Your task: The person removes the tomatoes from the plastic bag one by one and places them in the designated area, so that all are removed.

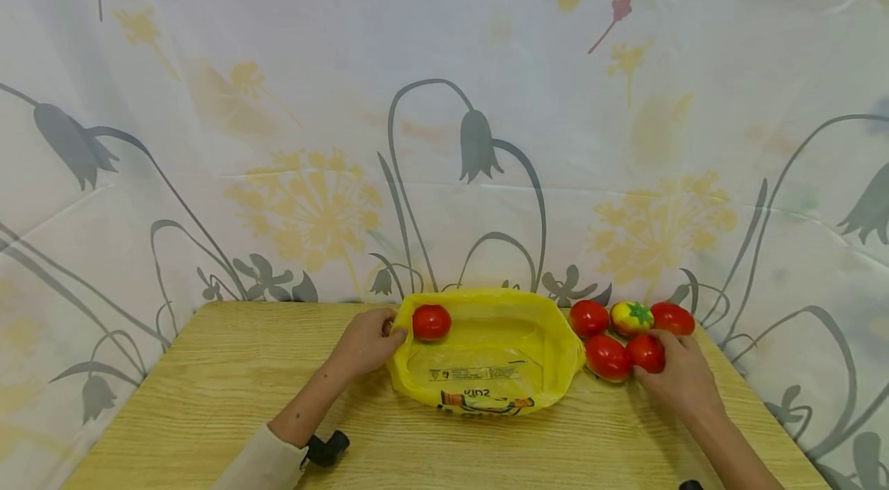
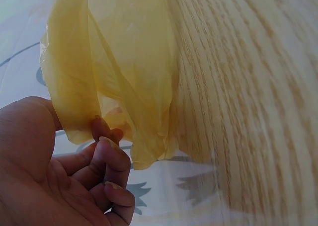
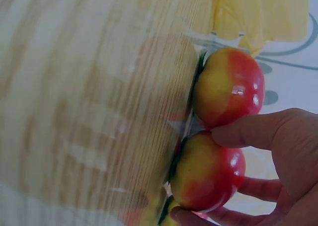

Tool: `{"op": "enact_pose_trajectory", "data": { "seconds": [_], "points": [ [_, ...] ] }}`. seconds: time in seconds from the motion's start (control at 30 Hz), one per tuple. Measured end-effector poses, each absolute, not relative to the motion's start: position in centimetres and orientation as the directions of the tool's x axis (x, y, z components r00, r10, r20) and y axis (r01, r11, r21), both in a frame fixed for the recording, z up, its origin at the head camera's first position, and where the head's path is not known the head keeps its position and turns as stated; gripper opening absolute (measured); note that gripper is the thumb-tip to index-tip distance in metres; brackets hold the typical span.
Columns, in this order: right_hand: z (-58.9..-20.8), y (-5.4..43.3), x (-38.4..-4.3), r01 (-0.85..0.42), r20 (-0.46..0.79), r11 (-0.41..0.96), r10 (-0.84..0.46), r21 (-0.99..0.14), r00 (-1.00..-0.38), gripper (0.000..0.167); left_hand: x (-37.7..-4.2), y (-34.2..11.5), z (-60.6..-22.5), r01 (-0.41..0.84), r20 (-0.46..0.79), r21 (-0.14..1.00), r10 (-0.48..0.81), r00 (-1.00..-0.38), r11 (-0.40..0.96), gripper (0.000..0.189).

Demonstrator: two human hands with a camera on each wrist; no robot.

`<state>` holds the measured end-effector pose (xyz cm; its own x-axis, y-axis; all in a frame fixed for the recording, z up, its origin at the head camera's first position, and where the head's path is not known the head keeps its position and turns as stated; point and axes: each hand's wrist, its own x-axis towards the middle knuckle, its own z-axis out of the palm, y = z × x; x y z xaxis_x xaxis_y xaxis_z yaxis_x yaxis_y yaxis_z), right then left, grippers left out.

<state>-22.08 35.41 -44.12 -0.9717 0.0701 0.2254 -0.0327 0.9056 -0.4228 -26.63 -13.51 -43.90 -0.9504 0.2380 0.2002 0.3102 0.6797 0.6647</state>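
Note:
A yellow plastic bag (image 1: 486,390) lies on the table with its mouth held wide, and one red tomato (image 1: 431,322) sits inside at its left end. My left hand (image 1: 370,343) pinches the left rim of the bag between thumb and fingers, as the left wrist view also shows. At the bag's right end, several glossy tomatoes stand in a cluster. The thumb and fingers of my right hand (image 1: 684,378) are round the front right tomato (image 3: 211,174). Beside it, touching or nearly so, is another tomato (image 3: 231,87).
Behind the gripped one are a red tomato (image 1: 589,318), a yellow-topped tomato with a green star-shaped calyx (image 1: 632,318) and another red tomato (image 1: 672,318). A flower-printed cloth (image 1: 444,228) hangs behind the wooden table (image 1: 278,343).

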Motion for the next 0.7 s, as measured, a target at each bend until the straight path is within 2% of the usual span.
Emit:
{"op": "enact_pose_trajectory", "data": {
  "seconds": [0.43,0.7],
  "points": [
    [-43.5,35.1,-21.9,0.014,0.155,0.910,0.086,-0.415,-0.984,0.073,-26.7,-13.6,-44.0,0.313,0.199,0.660,0.243,-0.949,0.683,0.030],
    [-42.7,34.5,-21.5,-0.034,0.223,0.921,0.058,-0.388,-0.973,0.068,-26.8,-13.6,-44.0,0.315,0.202,0.652,0.243,-0.949,0.690,0.030]
  ]
}}
